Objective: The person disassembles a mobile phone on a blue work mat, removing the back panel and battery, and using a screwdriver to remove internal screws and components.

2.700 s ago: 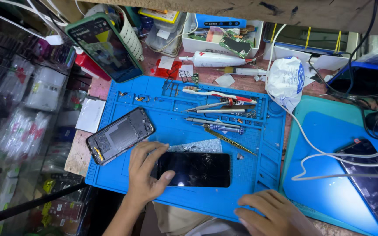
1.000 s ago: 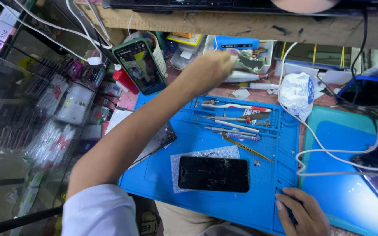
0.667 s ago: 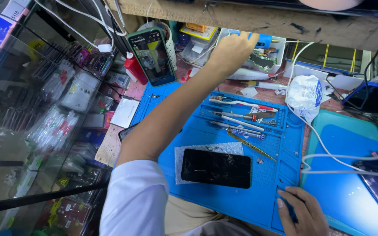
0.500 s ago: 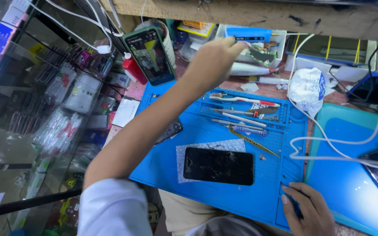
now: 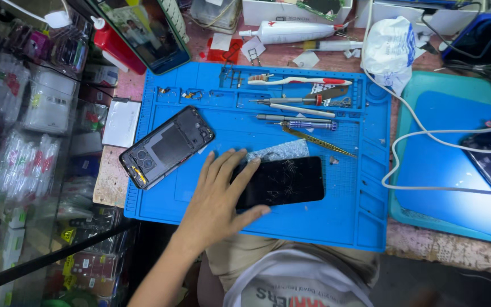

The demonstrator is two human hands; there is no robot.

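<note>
My left hand (image 5: pixel 218 196) lies flat with fingers spread on the left end of a black phone (image 5: pixel 282 181) with a cracked screen. The phone lies face up on a blue repair mat (image 5: pixel 365 170), partly over a pale patterned cloth (image 5: pixel 279 151). To the left of my hand lies an opened phone back frame (image 5: pixel 167 146), tilted, with camera holes showing. My right hand is out of view.
Screwdrivers, tweezers (image 5: pixel 316 140) and a toothbrush (image 5: pixel 296 81) lie in a row at the mat's far side. A propped phone (image 5: pixel 143 31), a red bottle (image 5: pixel 116 44), a white tube (image 5: pixel 296 31), a white bag (image 5: pixel 390 48), a white cable (image 5: pixel 427 133) and a second teal mat (image 5: pixel 450 165) surround it.
My left hand came back from reaching toward the far shelf and now rests on the cracked phone. My right hand, earlier at the mat's near edge, has left the view.
</note>
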